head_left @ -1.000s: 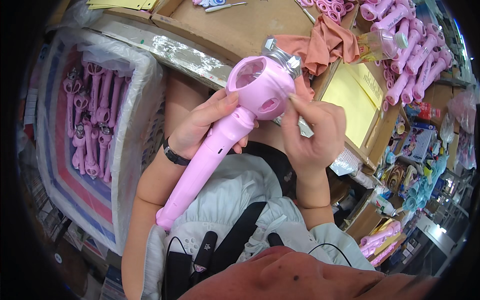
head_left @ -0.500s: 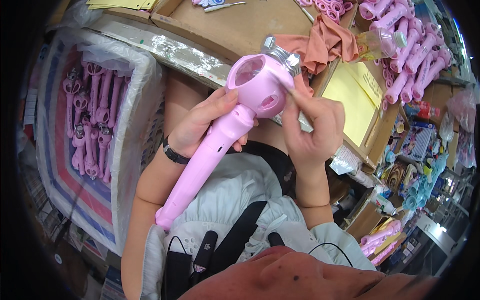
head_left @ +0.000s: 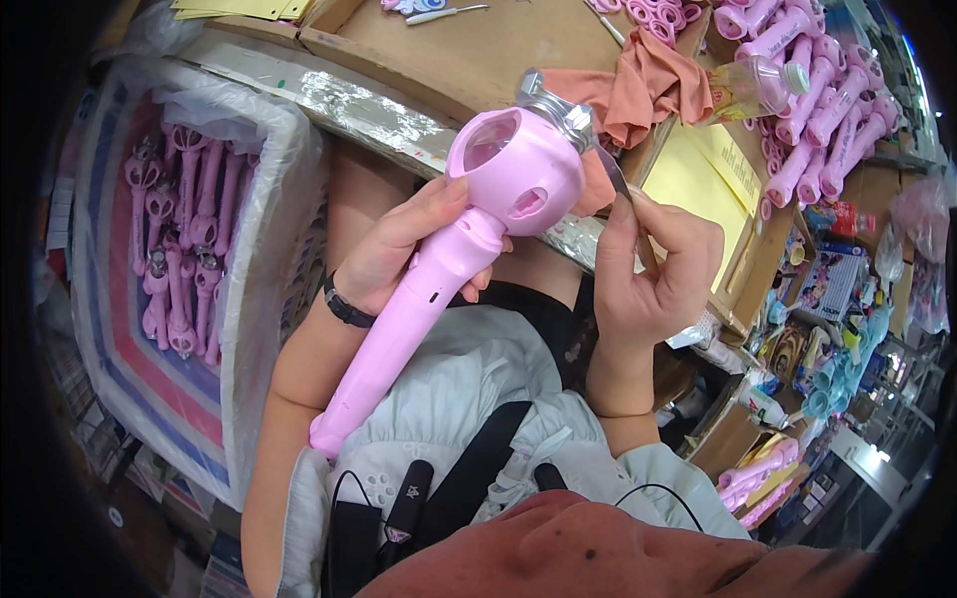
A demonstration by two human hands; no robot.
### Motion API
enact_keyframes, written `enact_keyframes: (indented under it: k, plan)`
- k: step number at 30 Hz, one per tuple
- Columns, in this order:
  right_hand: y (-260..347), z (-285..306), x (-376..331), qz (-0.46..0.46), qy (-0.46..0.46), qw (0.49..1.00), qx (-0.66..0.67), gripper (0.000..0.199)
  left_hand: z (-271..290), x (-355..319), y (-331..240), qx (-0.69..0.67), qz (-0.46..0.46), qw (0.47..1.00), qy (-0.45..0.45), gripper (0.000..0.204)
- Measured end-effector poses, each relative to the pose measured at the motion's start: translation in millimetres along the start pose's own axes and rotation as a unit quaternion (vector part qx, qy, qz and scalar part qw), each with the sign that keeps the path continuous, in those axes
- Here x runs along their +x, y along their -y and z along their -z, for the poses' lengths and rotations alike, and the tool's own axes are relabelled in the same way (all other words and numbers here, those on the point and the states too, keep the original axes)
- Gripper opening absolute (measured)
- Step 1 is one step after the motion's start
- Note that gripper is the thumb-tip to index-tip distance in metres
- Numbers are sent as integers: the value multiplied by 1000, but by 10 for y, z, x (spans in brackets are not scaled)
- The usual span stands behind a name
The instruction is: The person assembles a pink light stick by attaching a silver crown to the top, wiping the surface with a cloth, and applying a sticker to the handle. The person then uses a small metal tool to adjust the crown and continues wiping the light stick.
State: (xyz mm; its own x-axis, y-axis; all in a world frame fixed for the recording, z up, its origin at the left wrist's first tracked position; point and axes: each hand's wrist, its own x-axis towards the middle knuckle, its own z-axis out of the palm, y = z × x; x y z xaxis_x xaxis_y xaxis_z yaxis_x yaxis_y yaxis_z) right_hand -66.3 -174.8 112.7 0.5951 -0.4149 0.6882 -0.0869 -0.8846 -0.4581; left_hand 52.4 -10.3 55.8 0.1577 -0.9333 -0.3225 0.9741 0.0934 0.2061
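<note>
A pink toy wand (head_left: 384, 334) lies slantwise across my lap, its round hollow head with oval openings pointing up and away. A shiny silver crown-like piece (head_left: 554, 110) sits on the head's far side. My left hand (head_left: 404, 234) is wrapped round the wand's neck, thumb against the base of the head. Just right of the head, my right hand (head_left: 658, 264) pinches a thin greyish strip (head_left: 611, 171) between thumb and forefinger. The strip stretches up toward the silver piece; whether it touches the wand I cannot tell.
To the left stands a plastic-lined basket (head_left: 234, 399) with several pink wands. Ahead is a workbench (head_left: 399, 120) with a cardboard tray (head_left: 389, 50), an orange cloth (head_left: 648, 90), a plastic bottle (head_left: 748, 90) and yellow paper (head_left: 698, 189). More pink wands (head_left: 832, 100) are piled at far right.
My right hand has moved right, away from the wand's head, and the thin strip now shows in its fingers. The wand and my left hand have barely shifted.
</note>
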Motion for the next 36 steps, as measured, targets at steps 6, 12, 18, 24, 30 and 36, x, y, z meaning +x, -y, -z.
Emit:
enact_keyframes:
  k: [6, 12, 18, 24, 30, 36]
  plan:
    - [19, -84, -6, 28, 46, 998, 19, 29, 10, -17, 7, 5, -7, 1000, -1, 37]
    - [-49, -138, 104, -7, -3, 1000, -8, 24, 7, -9, 3, 4, -6, 1000, 5, 37]
    - [-45, -163, 32, 44, 32, 998, 14, 27, 5, 4, 8, 18, -13, 1000, 6, 37]
    - [-39, -141, 49, 49, 56, 997, 10, 25, -25, -7, 6, 24, -18, 1000, -1, 37]
    - [-44, -191, 45, 50, 31, 998, 2, 29, -28, -1, 7, 32, -24, 999, 3, 38]
    - [-67, -184, 31, 64, 44, 997, -1, 29, -21, -10, 11, 30, -19, 999, -3, 40]
